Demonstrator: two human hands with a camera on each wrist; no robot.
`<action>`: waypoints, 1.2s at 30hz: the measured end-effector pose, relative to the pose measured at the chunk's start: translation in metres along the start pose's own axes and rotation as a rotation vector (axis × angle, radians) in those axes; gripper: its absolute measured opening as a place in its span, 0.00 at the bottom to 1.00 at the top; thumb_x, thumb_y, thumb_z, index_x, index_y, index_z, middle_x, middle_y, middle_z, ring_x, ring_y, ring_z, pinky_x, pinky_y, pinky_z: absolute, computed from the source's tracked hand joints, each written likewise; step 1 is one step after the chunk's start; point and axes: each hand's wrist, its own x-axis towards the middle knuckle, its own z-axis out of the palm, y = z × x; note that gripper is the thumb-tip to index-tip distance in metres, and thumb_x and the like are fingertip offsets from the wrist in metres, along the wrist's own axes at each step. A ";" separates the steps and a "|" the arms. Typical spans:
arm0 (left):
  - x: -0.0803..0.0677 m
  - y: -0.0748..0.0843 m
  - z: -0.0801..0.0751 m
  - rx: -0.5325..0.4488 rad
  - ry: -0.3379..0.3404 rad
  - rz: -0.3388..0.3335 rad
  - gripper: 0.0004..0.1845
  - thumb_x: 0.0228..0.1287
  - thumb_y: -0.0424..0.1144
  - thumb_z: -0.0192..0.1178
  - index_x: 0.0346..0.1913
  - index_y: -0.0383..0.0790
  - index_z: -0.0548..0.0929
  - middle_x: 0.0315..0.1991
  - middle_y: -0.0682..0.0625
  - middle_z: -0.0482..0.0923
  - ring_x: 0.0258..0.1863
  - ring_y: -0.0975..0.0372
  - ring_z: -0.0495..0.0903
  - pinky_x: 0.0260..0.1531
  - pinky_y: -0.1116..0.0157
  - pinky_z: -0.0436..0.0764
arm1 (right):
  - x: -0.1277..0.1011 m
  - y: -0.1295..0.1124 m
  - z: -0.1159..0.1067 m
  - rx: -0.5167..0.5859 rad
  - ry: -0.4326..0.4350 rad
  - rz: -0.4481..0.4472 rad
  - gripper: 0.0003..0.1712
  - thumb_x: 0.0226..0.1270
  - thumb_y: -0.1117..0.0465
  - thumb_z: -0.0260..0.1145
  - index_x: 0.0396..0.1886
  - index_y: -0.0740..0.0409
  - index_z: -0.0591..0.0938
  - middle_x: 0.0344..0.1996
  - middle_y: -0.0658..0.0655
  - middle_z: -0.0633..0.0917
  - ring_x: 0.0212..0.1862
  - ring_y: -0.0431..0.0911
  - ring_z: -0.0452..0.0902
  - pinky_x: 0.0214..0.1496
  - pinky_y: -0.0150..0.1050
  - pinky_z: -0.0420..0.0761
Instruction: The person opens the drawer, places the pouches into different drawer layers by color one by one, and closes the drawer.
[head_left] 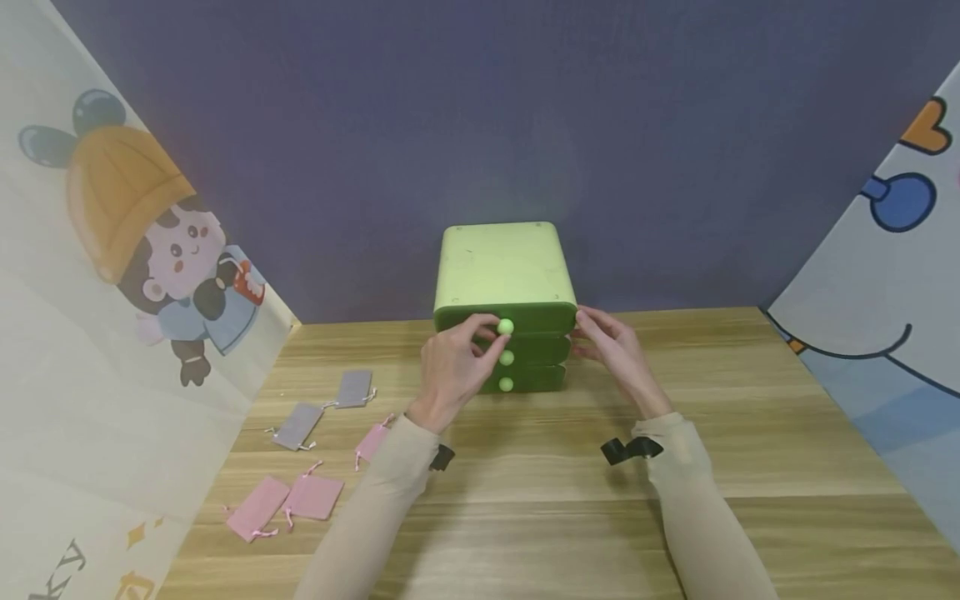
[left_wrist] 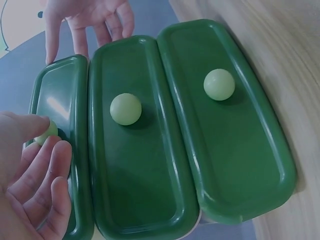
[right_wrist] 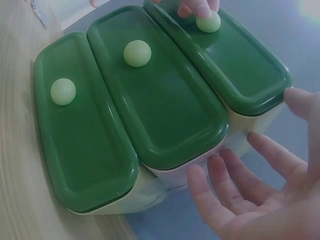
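**A:** What lay nearest you?

**B:** My two beige sleeves, each with a black strap at the wrist, over the pale wooden table. Off to my left lay flat drawstring pouches: two pink cloth pouches closest to me, a third pink pouch a little further on, then two grey cloth pouches beyond those, nearer the wall.

**A:** And your hands?

**B:** They were apart, one at each side of the small green plastic three-drawer cabinet, which stood at the far middle of the table against the dark purple backdrop. My left hand was at the front of it, thumb and forefinger pinching the pale green round knob of the top drawer. My right hand rested against the cabinet's right side, fingers loosely extended and gripping nothing.

**A:** The drawers?

**B:** All three dark green fronts sat flush and closed. The middle knob and bottom knob were untouched.

**A:** And beyond?

**B:** A cartoon child in an orange hat on the left panel, and a blue-and-white cartoon panel on the right.
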 end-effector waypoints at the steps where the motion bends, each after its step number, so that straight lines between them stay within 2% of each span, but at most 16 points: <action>1: -0.001 0.000 0.000 -0.004 0.004 0.002 0.14 0.69 0.44 0.74 0.52 0.43 0.88 0.35 0.51 0.93 0.21 0.64 0.88 0.18 0.76 0.76 | 0.000 0.000 0.000 0.004 -0.001 0.001 0.36 0.85 0.48 0.59 0.79 0.67 0.67 0.61 0.52 0.81 0.56 0.39 0.83 0.61 0.37 0.87; 4: -0.004 -0.001 0.002 -0.013 0.015 0.004 0.13 0.69 0.44 0.73 0.52 0.43 0.87 0.34 0.51 0.93 0.20 0.64 0.88 0.16 0.76 0.74 | 0.001 0.000 0.001 0.013 -0.002 -0.001 0.36 0.85 0.48 0.59 0.79 0.68 0.68 0.58 0.48 0.82 0.56 0.40 0.83 0.64 0.43 0.86; 8: -0.010 0.000 0.004 -0.019 0.008 0.007 0.09 0.69 0.43 0.71 0.47 0.43 0.88 0.32 0.53 0.93 0.19 0.65 0.87 0.16 0.75 0.75 | 0.002 0.000 0.001 0.023 0.002 -0.004 0.36 0.85 0.49 0.59 0.78 0.69 0.68 0.54 0.43 0.82 0.55 0.39 0.83 0.63 0.43 0.87; 14: -0.018 -0.004 0.013 -0.004 -0.046 -0.008 0.06 0.69 0.42 0.70 0.42 0.43 0.90 0.32 0.54 0.92 0.19 0.67 0.86 0.17 0.76 0.75 | 0.002 -0.001 0.001 0.020 0.001 -0.001 0.36 0.85 0.48 0.59 0.77 0.70 0.69 0.55 0.45 0.82 0.56 0.39 0.83 0.64 0.44 0.86; 18: -0.023 -0.008 0.019 0.038 -0.100 -0.045 0.07 0.71 0.44 0.69 0.43 0.45 0.90 0.32 0.54 0.93 0.19 0.68 0.86 0.17 0.76 0.73 | 0.002 0.000 0.001 0.026 -0.013 0.004 0.36 0.85 0.47 0.59 0.77 0.71 0.69 0.55 0.46 0.82 0.55 0.38 0.83 0.62 0.41 0.87; 23: -0.025 -0.009 0.022 0.075 -0.133 -0.082 0.07 0.70 0.46 0.70 0.42 0.47 0.91 0.34 0.56 0.93 0.20 0.69 0.85 0.18 0.74 0.72 | 0.003 0.002 0.000 0.030 -0.028 0.011 0.38 0.85 0.45 0.58 0.77 0.70 0.68 0.57 0.47 0.81 0.55 0.36 0.83 0.59 0.36 0.87; 28: -0.025 -0.010 0.024 0.102 -0.145 -0.100 0.09 0.70 0.48 0.70 0.44 0.47 0.91 0.35 0.56 0.93 0.20 0.68 0.84 0.18 0.73 0.70 | 0.003 0.002 0.001 0.019 -0.029 0.017 0.39 0.85 0.45 0.57 0.79 0.70 0.67 0.64 0.57 0.79 0.55 0.35 0.83 0.62 0.38 0.86; 33: -0.027 -0.010 0.025 0.141 -0.134 -0.083 0.09 0.69 0.48 0.72 0.44 0.48 0.91 0.35 0.56 0.93 0.18 0.68 0.81 0.16 0.74 0.67 | 0.003 0.003 0.001 0.018 -0.024 0.024 0.39 0.87 0.46 0.55 0.80 0.71 0.64 0.72 0.69 0.72 0.54 0.33 0.82 0.61 0.35 0.86; 36: -0.028 -0.010 0.027 0.171 -0.123 -0.064 0.09 0.68 0.48 0.73 0.44 0.49 0.91 0.35 0.57 0.93 0.16 0.69 0.79 0.15 0.75 0.64 | 0.004 0.005 0.001 0.010 -0.016 0.026 0.36 0.88 0.49 0.54 0.80 0.71 0.65 0.72 0.68 0.72 0.54 0.33 0.82 0.59 0.33 0.86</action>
